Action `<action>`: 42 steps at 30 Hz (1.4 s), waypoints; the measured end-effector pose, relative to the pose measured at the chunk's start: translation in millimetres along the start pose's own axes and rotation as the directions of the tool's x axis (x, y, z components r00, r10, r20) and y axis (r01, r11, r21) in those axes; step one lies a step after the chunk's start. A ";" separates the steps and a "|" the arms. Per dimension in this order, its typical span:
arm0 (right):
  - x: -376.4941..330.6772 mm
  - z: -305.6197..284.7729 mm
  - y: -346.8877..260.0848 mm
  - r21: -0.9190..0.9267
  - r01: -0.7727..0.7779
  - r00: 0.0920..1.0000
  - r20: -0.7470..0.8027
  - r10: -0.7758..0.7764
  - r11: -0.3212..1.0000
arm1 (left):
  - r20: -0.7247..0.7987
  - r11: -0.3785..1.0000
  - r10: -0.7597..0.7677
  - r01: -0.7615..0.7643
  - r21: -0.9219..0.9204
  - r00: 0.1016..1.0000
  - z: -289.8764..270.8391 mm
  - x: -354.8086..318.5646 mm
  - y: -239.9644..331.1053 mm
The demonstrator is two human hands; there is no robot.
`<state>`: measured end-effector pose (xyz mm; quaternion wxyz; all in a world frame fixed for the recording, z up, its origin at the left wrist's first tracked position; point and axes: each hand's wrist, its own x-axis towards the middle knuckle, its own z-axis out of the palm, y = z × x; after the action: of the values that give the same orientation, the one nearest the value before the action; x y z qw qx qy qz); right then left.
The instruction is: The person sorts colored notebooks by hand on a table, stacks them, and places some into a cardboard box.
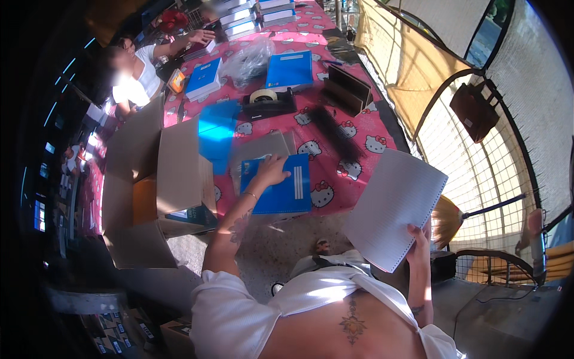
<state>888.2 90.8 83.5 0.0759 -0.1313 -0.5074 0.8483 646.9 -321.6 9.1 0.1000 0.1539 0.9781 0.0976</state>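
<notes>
my right grip (418, 240) clasped the near right edge of some lined paper (391, 206), my left grip (274, 172) lay unclenched on a blue notebook (266, 200), near on the pink surface (384, 124), an opened carton (182, 158) stood left

White lettering is showing on the black tape dispenser (272, 107); nearer the wearer, a blue notebook (274, 192) is bearing printed letters.

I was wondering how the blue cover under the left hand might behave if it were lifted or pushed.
The blue cover looks thin and sheet-like, so it is probably light and may flex if lifted by one edge. Lying flat beside the near edge of the table, it could slip over if pushed toward the person.
</notes>
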 end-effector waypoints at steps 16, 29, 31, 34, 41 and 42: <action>123.0 -166.2 -115.4 0.066 -0.054 0.998 -0.038 0.057 0.996 | -0.109 0.869 -0.482 0.490 0.065 0.869 -69.7 -25.6 -53.4; 250.8 -197.8 -204.0 0.086 -0.170 0.956 0.257 0.143 0.982 | -0.274 0.331 0.059 -0.278 -0.902 0.960 -125.0 169.0 460.2; 275.2 -200.6 -195.6 0.135 -0.162 0.927 0.362 0.104 0.977 | -0.252 0.419 0.028 -0.240 -0.876 0.967 -83.1 208.4 476.4; 302.8 -198.5 -187.4 0.169 -0.223 0.901 0.412 0.136 0.960 | -0.329 0.526 -0.160 -0.201 -0.826 0.931 -48.9 235.7 469.0; 426.0 -170.8 -173.9 0.107 -0.267 0.885 0.422 0.199 0.958 | 0.282 -0.232 -0.096 0.254 -0.939 0.955 -41.0 277.7 433.8; 446.2 -161.3 -177.3 0.066 -0.302 0.872 0.421 0.248 0.951 | 0.352 -0.297 -0.096 0.311 -0.903 0.931 -38.0 289.8 424.1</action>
<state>510.1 427.3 101.9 -0.1450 -0.0172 -0.4318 0.8901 487.5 161.1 91.7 0.2635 -0.1504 0.5190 0.7991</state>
